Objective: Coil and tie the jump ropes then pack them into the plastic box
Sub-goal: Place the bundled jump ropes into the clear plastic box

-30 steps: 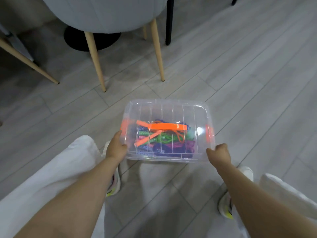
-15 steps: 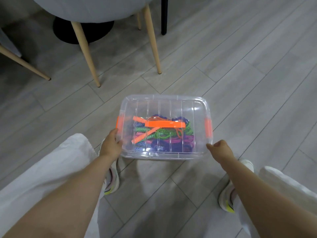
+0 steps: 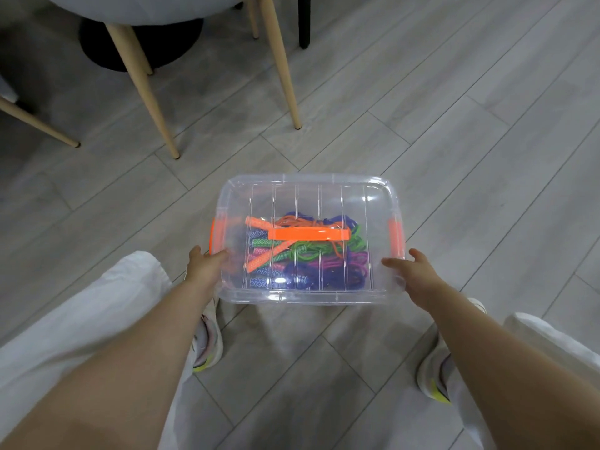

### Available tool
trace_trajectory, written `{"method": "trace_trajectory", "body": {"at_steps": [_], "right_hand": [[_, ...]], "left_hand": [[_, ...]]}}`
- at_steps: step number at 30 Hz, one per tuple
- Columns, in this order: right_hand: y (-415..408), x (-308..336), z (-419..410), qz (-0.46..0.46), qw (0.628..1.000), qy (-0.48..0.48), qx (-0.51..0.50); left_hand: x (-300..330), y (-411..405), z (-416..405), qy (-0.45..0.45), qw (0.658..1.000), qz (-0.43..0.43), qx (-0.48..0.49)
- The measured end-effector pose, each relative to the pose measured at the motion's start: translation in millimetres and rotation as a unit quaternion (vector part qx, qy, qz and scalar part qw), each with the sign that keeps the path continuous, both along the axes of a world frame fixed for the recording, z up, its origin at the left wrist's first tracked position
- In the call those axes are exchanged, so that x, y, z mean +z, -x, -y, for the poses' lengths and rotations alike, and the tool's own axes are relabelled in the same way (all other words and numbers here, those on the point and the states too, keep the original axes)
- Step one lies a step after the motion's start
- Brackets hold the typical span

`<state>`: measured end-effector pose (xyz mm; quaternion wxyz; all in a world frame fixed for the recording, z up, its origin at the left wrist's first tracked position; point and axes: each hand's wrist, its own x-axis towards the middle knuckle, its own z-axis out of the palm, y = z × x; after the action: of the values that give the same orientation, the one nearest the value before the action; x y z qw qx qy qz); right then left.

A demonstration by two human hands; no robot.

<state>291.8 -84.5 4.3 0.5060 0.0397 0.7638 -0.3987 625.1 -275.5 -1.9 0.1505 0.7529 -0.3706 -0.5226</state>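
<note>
A clear plastic box (image 3: 306, 190) with its lid on, an orange handle and orange side clips sits low between my knees. I cannot tell whether it touches the floor. Several coiled jump ropes (image 3: 328, 254) in orange, green, purple and blue lie inside, their patterned handles toward the left. My left hand (image 3: 204, 266) is at the box's left side just below the clip, fingers loosened and touching the wall. My right hand (image 3: 414, 274) is at the near right corner, fingers spread against it.
A grey chair with pale wooden legs (image 3: 281, 63) stands just beyond the box, next to a black round base (image 3: 97, 50). Another wooden leg (image 3: 39, 125) slants at far left. My white-trousered knees and shoes (image 3: 207, 339) flank the box on a grey plank floor.
The box has come down and a little nearer to me. Both hands were closed on its sides; their fingers have spread apart.
</note>
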Motion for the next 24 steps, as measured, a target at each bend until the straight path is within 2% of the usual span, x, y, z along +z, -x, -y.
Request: {"method": "trace_trajectory", "body": {"at_steps": [3, 6, 12, 17, 20, 24], "right_hand": [[0.3, -2.4, 2.6, -0.002, 1.0, 0.021, -0.018], [-3.6, -2.5, 0.6, -0.055, 0.997, 0.046, 0.007], [-20.8, -2.5, -8.3, -0.135, 0.988, 0.074, -0.019], [-34.3, -0.6, -2.2, -0.181, 0.98, 0.061, -0.061], [-34.6, -1.5, -0.6, -0.19, 0.979, 0.045, -0.058], [-38.0, -2.7, 2.7, -0.216, 0.974, 0.026, -0.063]], "left_hand": [[-2.7, -1.4, 2.7, 0.04, 0.999, -0.008, 0.002], [3.6, 3.5, 0.1, 0.087, 0.996, -0.017, -0.029], [-1.1, -0.2, -4.5, 0.117, 0.991, -0.034, -0.062], [0.5, 3.8, -7.8, 0.134, 0.989, 0.005, -0.055], [-3.9, 4.6, -9.4, 0.152, 0.984, 0.052, -0.075], [-8.6, 3.7, -9.0, 0.156, 0.982, 0.075, -0.079]]}}
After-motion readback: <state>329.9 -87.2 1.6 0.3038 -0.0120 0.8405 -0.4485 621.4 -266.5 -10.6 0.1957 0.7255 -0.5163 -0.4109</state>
